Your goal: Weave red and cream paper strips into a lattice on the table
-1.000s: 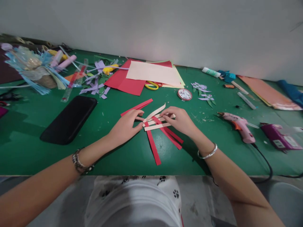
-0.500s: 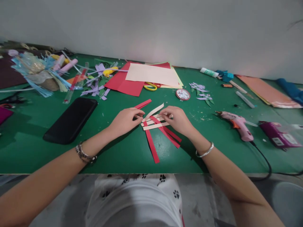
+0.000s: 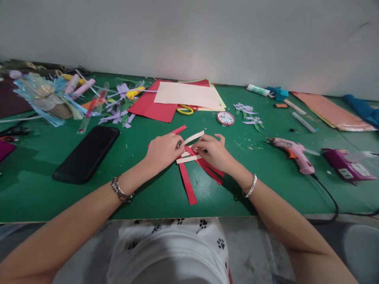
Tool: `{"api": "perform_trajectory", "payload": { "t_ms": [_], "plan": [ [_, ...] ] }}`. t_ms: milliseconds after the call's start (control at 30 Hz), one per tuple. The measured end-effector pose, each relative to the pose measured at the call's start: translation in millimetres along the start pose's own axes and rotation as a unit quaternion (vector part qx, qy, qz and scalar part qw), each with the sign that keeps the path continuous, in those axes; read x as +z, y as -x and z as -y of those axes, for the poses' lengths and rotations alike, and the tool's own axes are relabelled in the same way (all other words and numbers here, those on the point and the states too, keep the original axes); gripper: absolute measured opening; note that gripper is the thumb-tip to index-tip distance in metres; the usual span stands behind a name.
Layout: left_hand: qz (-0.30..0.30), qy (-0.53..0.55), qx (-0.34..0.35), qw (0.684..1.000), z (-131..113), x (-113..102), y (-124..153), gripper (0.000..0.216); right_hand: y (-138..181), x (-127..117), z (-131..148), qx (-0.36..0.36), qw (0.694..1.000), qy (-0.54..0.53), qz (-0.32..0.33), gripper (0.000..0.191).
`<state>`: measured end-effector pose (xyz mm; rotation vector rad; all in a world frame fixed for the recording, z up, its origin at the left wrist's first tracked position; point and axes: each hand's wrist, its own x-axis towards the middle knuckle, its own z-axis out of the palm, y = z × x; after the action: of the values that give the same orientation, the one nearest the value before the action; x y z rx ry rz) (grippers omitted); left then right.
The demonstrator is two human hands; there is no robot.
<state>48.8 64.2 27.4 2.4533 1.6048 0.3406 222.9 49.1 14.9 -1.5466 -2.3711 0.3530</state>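
Cream and red paper strips cross one another on the green table between my hands. My left hand (image 3: 165, 150) is closed, thumb and fingertips pinched at the left end of the cream strips. A curved cream paper strip (image 3: 194, 137) rises from beside its fingertips. My right hand (image 3: 215, 150) has its thumb and forefinger together over the crossing, on a red paper strip (image 3: 188, 150); its little finger sticks out. A lower cream strip (image 3: 189, 158) lies under the right fingers. One long red strip (image 3: 187, 185) points toward me, and others come out beneath my right hand.
A black phone (image 3: 87, 154) lies at left. Behind are red and cream paper sheets (image 3: 186, 94), yellow-handled scissors (image 3: 185, 109) and a round tin (image 3: 225, 118). A pink glue gun (image 3: 293, 152) with a cord and a purple box (image 3: 348, 165) lie at right. Woven purple pieces (image 3: 251, 119) lie farther back.
My right hand has moved left and in toward the crossing, closer to my left hand. The left fingers have closed in on the strips' end. The view has shifted slightly.
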Motion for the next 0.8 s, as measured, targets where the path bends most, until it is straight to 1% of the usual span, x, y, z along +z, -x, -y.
{"api": "perform_trajectory", "payload": {
  "t_ms": [200,267,367,467,667,800],
  "plan": [
    [-0.012,0.086,-0.011,0.996,11.1,1.6,2.1,0.026,-0.6,1.9,-1.6,0.024,0.999,-0.013,-0.033,0.024],
    [-0.013,0.124,-0.021,0.992,13.5,1.7,2.7,0.022,-1.5,2.1,-1.8,0.03,0.998,-0.024,-0.045,0.024],
    [-0.003,0.192,-0.042,0.981,16.4,1.2,3.9,0.01,-3.2,1.9,-1.7,0.054,0.996,-0.033,-0.059,0.022],
    [0.005,0.242,-0.065,0.968,19.6,1.1,6.1,0.004,-4.1,1.8,-1.6,0.062,0.996,-0.037,-0.055,0.021],
    [-0.01,0.275,-0.07,0.959,24.2,2.9,10.5,0.007,-3.5,3.1,-3.6,0.049,0.997,-0.047,-0.048,0.025],
    [-0.018,0.267,-0.063,0.962,24.6,3.0,10.7,0.013,-4.0,4.0,-4.2,0.054,0.996,-0.047,-0.044,0.026]
  ]
}}
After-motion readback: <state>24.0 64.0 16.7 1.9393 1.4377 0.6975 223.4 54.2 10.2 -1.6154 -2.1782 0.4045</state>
